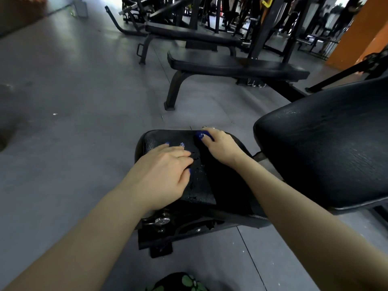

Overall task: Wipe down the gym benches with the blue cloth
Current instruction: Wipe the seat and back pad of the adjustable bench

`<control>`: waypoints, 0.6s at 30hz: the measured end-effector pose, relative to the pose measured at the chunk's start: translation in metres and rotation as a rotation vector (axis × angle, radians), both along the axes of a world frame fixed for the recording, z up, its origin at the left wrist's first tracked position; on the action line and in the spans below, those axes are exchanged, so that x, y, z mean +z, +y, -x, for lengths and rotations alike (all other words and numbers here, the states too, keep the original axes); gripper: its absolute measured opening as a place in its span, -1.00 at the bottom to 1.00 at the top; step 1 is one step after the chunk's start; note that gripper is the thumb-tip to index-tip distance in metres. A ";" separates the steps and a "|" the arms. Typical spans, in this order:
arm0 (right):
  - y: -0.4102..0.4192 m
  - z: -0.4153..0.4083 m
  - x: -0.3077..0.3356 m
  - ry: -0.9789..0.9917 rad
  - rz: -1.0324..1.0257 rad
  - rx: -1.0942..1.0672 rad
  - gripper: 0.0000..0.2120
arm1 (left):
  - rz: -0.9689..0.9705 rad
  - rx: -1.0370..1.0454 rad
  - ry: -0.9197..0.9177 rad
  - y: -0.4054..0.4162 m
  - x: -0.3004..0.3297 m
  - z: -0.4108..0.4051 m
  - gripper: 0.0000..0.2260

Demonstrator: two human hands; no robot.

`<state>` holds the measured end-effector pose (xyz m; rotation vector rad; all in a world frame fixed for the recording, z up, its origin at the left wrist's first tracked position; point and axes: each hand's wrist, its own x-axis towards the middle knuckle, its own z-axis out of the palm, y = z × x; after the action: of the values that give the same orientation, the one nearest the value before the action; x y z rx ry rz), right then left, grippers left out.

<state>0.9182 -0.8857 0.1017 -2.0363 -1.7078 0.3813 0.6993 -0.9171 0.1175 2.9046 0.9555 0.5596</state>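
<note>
Right hand bunches blue cloth on bench seat pad; soft, light, likely damp. Left hand flat, fingers together, steadying.

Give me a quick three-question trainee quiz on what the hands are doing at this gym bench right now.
1. True or false: the left hand holds the blue cloth.
2. Fill in: the tilted backrest stands on the person's ____ side of the seat pad.
3. Pick one. The left hand rests with its fingers flat on: A the seat pad, B the backrest, C the floor.

Key
1. False. The right hand has the cloth in its grip, near the seat pad's far edge.
2. right
3. A
</note>
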 end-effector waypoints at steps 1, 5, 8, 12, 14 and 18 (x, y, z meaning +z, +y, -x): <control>-0.013 0.000 -0.001 0.007 -0.012 0.028 -0.66 | 0.010 -0.003 0.002 0.000 0.001 0.003 -0.61; -0.095 0.005 -0.005 0.049 -0.120 0.122 -0.63 | 0.023 -0.004 -0.001 0.003 0.002 0.012 -0.62; -0.157 0.004 -0.005 0.061 -0.119 0.181 -0.62 | 0.002 0.000 -0.013 0.003 0.003 0.009 -0.68; -0.158 0.001 -0.004 0.078 -0.093 0.143 -0.62 | -0.020 0.005 -0.025 0.003 0.002 0.006 -0.67; -0.133 0.015 -0.004 0.068 -0.119 0.059 -0.64 | -0.018 -0.008 -0.006 0.003 0.001 0.007 -0.64; -0.120 0.058 -0.003 0.060 -0.179 0.069 -0.61 | -0.013 -0.022 0.040 0.000 0.003 0.018 -0.52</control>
<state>0.8601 -1.0060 0.0988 -1.8252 -1.7145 0.2976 0.6809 -0.9171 0.1209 2.9442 0.9266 0.5106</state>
